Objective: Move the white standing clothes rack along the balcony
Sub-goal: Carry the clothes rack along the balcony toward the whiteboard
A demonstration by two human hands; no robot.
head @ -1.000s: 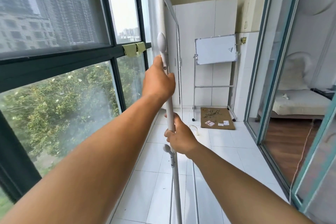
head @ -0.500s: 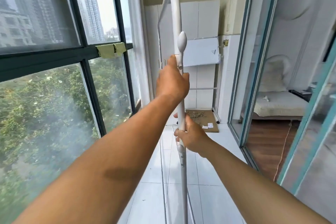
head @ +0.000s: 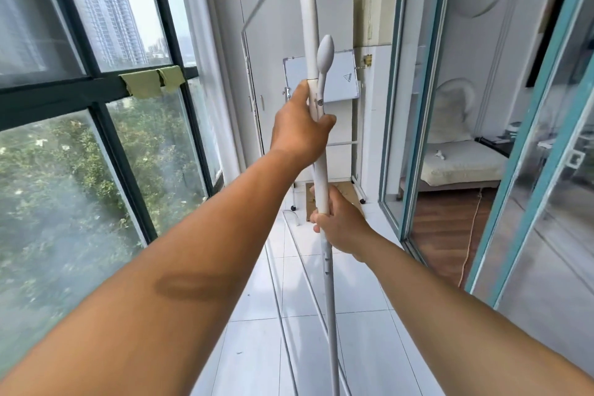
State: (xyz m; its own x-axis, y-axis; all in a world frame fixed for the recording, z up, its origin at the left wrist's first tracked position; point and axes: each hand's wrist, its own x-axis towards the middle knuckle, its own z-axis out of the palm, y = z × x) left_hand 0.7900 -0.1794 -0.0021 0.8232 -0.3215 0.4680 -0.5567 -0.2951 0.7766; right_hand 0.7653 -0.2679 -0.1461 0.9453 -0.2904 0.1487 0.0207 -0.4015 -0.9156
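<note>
The white standing clothes rack (head: 321,177) stands right in front of me, its near upright tube running from the floor to a curved top bar. My left hand (head: 299,128) is closed around the upright just below a grey oval knob (head: 325,51). My right hand (head: 340,225) grips the same tube lower down. The rack's thin lower rails stretch away over the white floor tiles. Its feet are out of view.
Dark-framed windows (head: 106,125) line the left side. A teal sliding glass door (head: 414,106) on the right is open onto a bedroom. At the balcony's far end stand a white cabinet (head: 283,42), a whiteboard on a wheeled stand (head: 345,80) and a cardboard piece on the floor (head: 348,193).
The rack and I have advanced along the balcony toward the far cabinet. The windows slid left in view and the rack's upright shifted to centre. Both hands keep their grip.
</note>
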